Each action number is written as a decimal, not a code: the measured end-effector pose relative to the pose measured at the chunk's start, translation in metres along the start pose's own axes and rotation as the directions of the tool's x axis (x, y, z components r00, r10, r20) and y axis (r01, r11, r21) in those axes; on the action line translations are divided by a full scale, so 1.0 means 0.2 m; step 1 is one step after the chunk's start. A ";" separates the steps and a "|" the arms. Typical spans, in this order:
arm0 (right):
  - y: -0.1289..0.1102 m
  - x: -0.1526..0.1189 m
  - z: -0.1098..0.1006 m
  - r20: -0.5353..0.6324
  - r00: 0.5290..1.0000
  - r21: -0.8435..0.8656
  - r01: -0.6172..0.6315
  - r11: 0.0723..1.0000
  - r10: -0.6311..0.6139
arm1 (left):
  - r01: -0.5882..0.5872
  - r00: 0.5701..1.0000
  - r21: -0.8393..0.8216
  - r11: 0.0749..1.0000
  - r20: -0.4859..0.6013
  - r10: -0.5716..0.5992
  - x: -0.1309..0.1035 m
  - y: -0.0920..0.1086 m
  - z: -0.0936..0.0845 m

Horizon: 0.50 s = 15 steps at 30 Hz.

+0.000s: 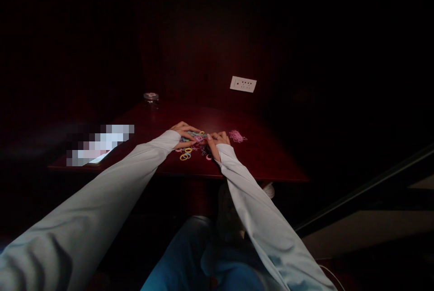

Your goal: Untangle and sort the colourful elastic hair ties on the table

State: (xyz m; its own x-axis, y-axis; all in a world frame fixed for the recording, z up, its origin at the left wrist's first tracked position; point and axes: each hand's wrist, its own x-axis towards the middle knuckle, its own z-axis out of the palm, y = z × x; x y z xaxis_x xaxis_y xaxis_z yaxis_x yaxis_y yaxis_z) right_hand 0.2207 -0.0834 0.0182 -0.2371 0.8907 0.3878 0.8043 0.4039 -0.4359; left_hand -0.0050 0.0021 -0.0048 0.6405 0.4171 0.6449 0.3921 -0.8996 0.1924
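Left hand [183, 130]: fingers spread over the coloured bands [199, 139]; cannot tell whether its grip holds any.
Right hand [219, 140]: fingers bent by the pile's right side; grip too small to read.
Bench [271, 164]: coloured bands between the hands, yellow ring [184, 157] nearer the front edge.
Pink bands [238, 136]: heaped just beyond the right hand.
Jar [151, 97]: back left, seemingly see-through.
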 end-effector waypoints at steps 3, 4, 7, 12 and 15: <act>0.00 0.00 0.00 0.005 1.000 -0.020 -0.021 1.000 0.022 | 0.013 1.000 0.008 1.000 0.014 -0.014 0.00 0.02 -0.01; 0.00 0.00 0.00 0.009 1.000 -0.031 -0.020 0.999 0.020 | 0.022 0.999 0.011 1.000 0.025 -0.023 0.00 0.02 -0.01; -0.02 -0.01 -0.01 0.025 1.000 -0.071 0.019 0.997 -0.017 | 0.054 0.997 0.020 0.998 0.053 -0.055 0.00 0.03 -0.01; -0.02 -0.02 0.01 0.031 0.999 -0.135 0.048 0.990 -0.045 | 0.052 0.997 0.020 0.998 0.058 -0.053 0.00 0.02 -0.01; -0.01 -0.02 0.02 0.051 0.996 -0.156 0.077 0.985 -0.070 | 0.043 0.997 0.013 0.999 0.056 -0.044 0.00 0.01 -0.01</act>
State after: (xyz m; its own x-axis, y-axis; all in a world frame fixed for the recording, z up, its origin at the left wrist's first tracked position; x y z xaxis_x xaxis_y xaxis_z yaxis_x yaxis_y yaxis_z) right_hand 0.2174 -0.0864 0.0149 -0.3206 0.8697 0.3753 0.8587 0.4341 -0.2723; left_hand -0.0060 -0.0009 -0.0034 0.6585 0.4626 0.5937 0.4281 -0.8790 0.2100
